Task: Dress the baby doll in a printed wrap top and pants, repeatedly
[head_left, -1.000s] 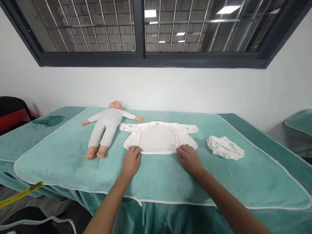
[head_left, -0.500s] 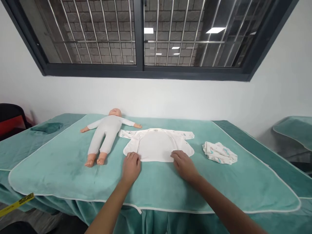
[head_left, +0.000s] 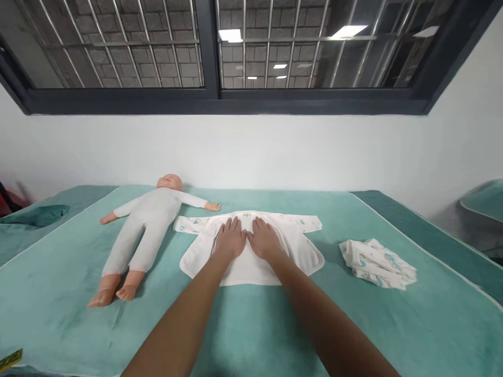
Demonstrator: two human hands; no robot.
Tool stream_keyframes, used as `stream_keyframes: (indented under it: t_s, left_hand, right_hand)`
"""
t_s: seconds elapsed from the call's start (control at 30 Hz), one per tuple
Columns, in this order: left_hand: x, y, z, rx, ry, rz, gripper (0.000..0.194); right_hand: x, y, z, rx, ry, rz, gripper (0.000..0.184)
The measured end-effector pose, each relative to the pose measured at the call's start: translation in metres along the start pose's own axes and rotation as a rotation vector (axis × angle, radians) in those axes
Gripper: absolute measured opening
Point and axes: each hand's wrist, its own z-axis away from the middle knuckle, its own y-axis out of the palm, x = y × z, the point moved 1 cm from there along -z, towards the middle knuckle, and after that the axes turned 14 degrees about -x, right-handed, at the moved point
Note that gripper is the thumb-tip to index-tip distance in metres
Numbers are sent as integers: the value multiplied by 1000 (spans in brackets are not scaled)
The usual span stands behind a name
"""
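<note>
A white baby shirt lies spread flat on the green cover, its front open and its patterned sleeves stretched out to both sides. My left hand rests palm down on the middle of the shirt, fingers extended toward the collar. Beside it my right hand lies flat in the same way, the two thumbs nearly touching. Neither hand grips anything. To the left a baby doll in a white bodysuit lies on its back, one arm reaching close to the shirt's left sleeve.
A folded patterned white cloth sits to the right of the shirt. The green cover spreads over the bed, which stands against a white wall under a barred window. A yellow strip shows at the lower left corner.
Both hands have moved from the shirt's lower edge up to its middle and come together, fingers now laid flat. The view has moved closer to the bed.
</note>
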Motion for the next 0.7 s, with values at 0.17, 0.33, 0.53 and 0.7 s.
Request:
stream_keyframes:
  t_s: [0.17,0.33,0.53,0.7]
  left_hand:
    - [11,11,-17,-9,-24,-34,53]
    - [9,14,-21,-52,-26,-50,49]
    - [8,7,-17,-61,2,-54,50]
    - [12,1,-7,-49,13,-65,52]
  right_hand:
    - [-10,11,-21,8,11,38,65]
    - [-10,15,-28,4,10,51,65]
    - [-13,12,-24,-24,18,46,65]
    - [-16,8,-19,-32,47,48,63]
